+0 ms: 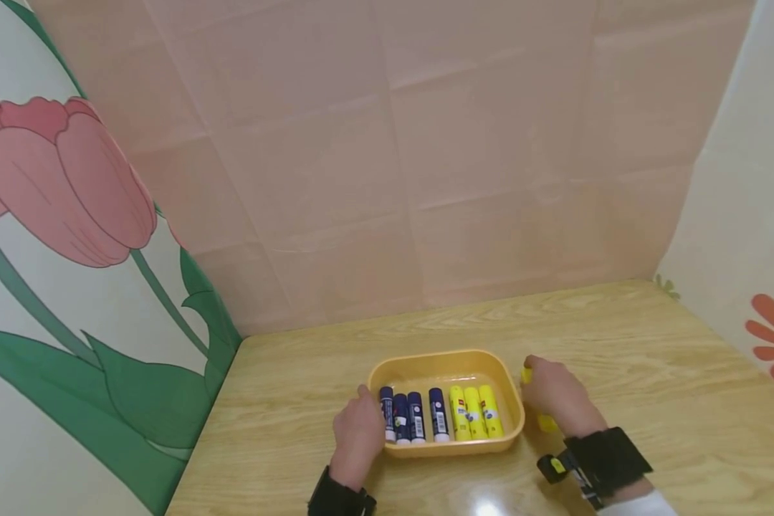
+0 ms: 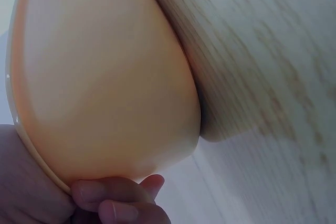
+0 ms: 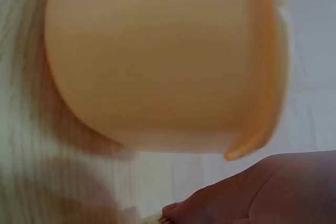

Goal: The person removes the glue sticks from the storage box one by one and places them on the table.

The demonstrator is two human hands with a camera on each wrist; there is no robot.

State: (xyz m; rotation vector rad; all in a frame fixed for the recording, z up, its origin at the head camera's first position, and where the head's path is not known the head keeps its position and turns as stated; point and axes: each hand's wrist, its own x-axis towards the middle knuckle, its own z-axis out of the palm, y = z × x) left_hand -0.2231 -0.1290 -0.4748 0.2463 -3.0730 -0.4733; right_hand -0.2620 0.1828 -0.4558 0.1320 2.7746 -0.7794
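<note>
An orange-yellow plastic tray [image 1: 448, 448] stands on the table, with several dark blue glue sticks [image 1: 416, 416] on its left side and three yellow glue sticks [image 1: 474, 412] on its right. My left hand [image 1: 360, 430] grips the tray's left end, its fingers [image 2: 118, 211] curled under the rim in the left wrist view. Just beyond the tray's right end, my right hand [image 1: 557, 394] holds a yellow glue stick [image 1: 547, 423], most of it hidden by the hand. The right wrist view has the thumb low in the frame, below the tray's outer wall [image 3: 152, 66].
Light wood-grain table [image 1: 284, 401] surrounds the tray. Pinkish paper sheeting [image 1: 393, 158] hangs behind it. A tulip-printed panel [image 1: 71, 186] borders the left side and a flower-printed one [image 1: 748, 236] the right.
</note>
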